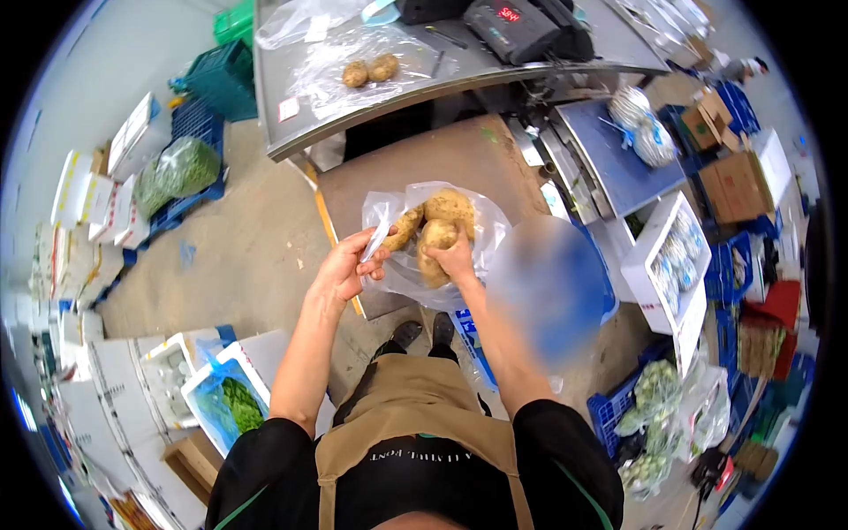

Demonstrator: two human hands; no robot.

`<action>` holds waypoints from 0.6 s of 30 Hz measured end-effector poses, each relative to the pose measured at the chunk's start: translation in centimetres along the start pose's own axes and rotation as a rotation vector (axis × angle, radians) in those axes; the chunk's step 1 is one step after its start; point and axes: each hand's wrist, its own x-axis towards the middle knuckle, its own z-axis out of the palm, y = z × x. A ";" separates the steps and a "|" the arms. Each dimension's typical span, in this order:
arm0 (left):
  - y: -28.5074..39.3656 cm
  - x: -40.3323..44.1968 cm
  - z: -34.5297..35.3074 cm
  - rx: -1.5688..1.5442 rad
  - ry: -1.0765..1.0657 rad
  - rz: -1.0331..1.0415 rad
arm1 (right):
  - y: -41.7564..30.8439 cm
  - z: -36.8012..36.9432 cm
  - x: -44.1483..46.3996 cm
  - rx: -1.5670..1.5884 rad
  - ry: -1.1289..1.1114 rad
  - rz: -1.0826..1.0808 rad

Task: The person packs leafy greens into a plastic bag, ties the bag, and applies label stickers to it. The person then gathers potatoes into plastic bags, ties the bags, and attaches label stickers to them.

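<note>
Gripping right hand: this hand (453, 256) is closed on the near potato (436, 237), at the middle of the clear bag (493, 231).
Left hand: its fingers (372, 267) pinch the left edge of the clear bag.
Potatoes: the near potato, the left potato (404, 230) and the far potato (451, 204) sit close together within the clear bag's spread.
Potato feel: they look hard and a bit heavy, so a firm squeeze should not hurt them. The skins look dry and dusty, so they may not slip much, but they are round and could roll.
Potato grip: best around the fat middle, with the thumb on one side and the fingers on the other.
Clear bag: it looks thin, soft and floppy. The edge seems a good place to pinch; a hard tug could rip it.
Brown stand: it (424, 159) is under the clear bag; I cannot tell if the bag rests on it.
Tabletop: it (300, 141) is past the clear bag, with a scale (514, 31) on it.
</note>
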 end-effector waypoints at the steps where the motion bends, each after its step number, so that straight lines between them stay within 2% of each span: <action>1: 0.2 0.1 0.0 0.045 0.004 0.008 | -1.4 -0.6 -1.3 0.353 -0.012 0.113; 2: 0.3 0.1 0.0 0.093 0.006 0.015 | -3.4 -1.5 -2.8 0.711 -0.020 0.213; 3: 0.4 0.1 0.1 0.144 0.004 0.021 | -4.6 -2.3 -4.3 0.800 -0.001 0.228; 6: 0.9 0.2 0.6 0.281 0.003 0.068 | -7.1 -4.4 -9.0 1.237 0.087 0.049; 9: 0.8 1.9 -1.9 0.451 0.013 0.207 | -9.2 -6.6 -16.5 1.556 0.168 0.172; 10: 0.4 1.8 -2.4 0.545 -0.018 0.334 | -8.1 -6.8 -19.4 1.638 0.138 0.146; 11: 0.4 1.1 -1.0 0.838 0.289 0.442 | -6.7 -6.6 -21.9 1.714 0.134 0.098; 12: 1.5 4.4 -5.6 0.875 0.143 0.605 | -5.8 -6.6 -24.4 1.750 0.189 0.085; 13: 0.9 2.5 -2.8 1.109 0.285 0.811 | -5.3 -6.7 -27.0 1.778 0.268 0.038; 14: 0.0 0.8 -0.4 1.474 0.400 1.277 | -5.9 -7.1 -30.4 1.797 0.333 -0.053; 15: -0.4 0.6 -0.4 1.424 0.357 1.343 | -3.4 -6.4 -32.9 1.831 0.392 -0.137; 16: -1.4 -0.1 0.0 1.338 0.258 1.324 | -1.3 -5.4 -35.5 1.820 0.504 -0.198; 18: -5.1 -2.5 4.8 1.264 0.025 1.205 | -0.5 -5.2 -43.3 1.856 0.739 -0.175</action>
